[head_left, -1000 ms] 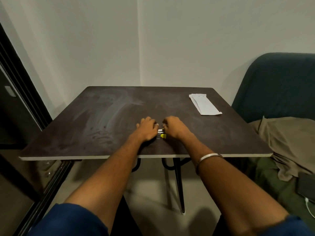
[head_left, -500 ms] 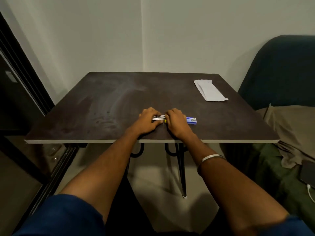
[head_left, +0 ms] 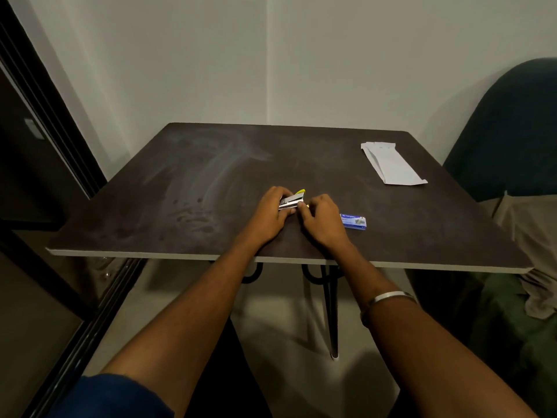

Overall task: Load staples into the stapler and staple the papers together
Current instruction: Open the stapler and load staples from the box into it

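The stapler (head_left: 291, 200) sits between my two hands, near the front middle of the table (head_left: 187, 188), raised a little off the dark top. Its metal body shows silver, and a yellow part sticks up at its far end. My left hand (head_left: 271, 215) has its fingers curled round the stapler's left side and grips it. My right hand (head_left: 324, 220) meets it from the other side, thumb and fingertips pinching the near end; the exact part they hold is hidden behind my fingers. Whether the stapler is opened up I cannot tell for sure, since the hands cover most of it.

Just beside my right hand, on its right, lies the blue staple box (head_left: 354, 221), flat on the table and apart from the stapler. The papers (head_left: 391, 164) lie well away at the far right corner of the table, a white folded stack set at a slant.

On my right wrist is a metal bangle (head_left: 388, 298). A dark chair (head_left: 512, 131) stands past the table's right edge, with a tan cloth (head_left: 536, 236) draped below it.
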`<action>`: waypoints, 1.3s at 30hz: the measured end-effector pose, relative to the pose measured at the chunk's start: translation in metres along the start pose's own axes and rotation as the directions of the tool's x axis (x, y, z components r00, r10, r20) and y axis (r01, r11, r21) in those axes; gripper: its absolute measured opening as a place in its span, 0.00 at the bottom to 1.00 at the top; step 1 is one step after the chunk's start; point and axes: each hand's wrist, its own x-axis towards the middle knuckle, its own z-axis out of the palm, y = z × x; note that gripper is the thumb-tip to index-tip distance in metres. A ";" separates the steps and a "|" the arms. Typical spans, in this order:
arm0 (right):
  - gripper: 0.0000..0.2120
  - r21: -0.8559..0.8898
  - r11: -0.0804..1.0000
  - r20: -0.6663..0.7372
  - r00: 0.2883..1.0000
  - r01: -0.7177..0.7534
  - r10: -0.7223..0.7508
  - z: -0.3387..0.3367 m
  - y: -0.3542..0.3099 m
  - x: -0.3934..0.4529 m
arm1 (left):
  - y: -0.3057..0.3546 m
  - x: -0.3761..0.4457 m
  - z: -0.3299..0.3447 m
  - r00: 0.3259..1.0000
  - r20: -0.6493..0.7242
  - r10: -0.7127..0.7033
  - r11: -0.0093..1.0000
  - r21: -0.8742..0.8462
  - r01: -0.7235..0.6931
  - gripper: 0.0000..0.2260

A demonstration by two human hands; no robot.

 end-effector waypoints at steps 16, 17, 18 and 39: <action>0.08 0.126 0.992 0.065 0.997 0.029 -0.037 -0.009 0.003 -0.001 | -0.006 -0.002 -0.010 0.993 -0.015 -0.113 0.943 -0.318 0.102 0.11; 0.08 0.117 0.993 0.061 0.997 0.033 -0.041 -0.009 0.003 -0.001 | -0.006 -0.002 -0.011 0.991 -0.020 -0.135 0.932 -0.343 0.119 0.11; 0.08 0.105 0.994 0.062 0.997 0.038 -0.044 -0.008 0.003 -0.001 | -0.007 -0.001 -0.012 0.986 -0.030 -0.162 0.914 -0.382 0.138 0.11; 0.10 0.385 0.883 -0.154 0.962 0.268 -0.224 0.005 -0.016 -0.003 | -0.013 -0.010 -0.019 0.979 0.027 -0.204 0.699 -0.696 0.165 0.11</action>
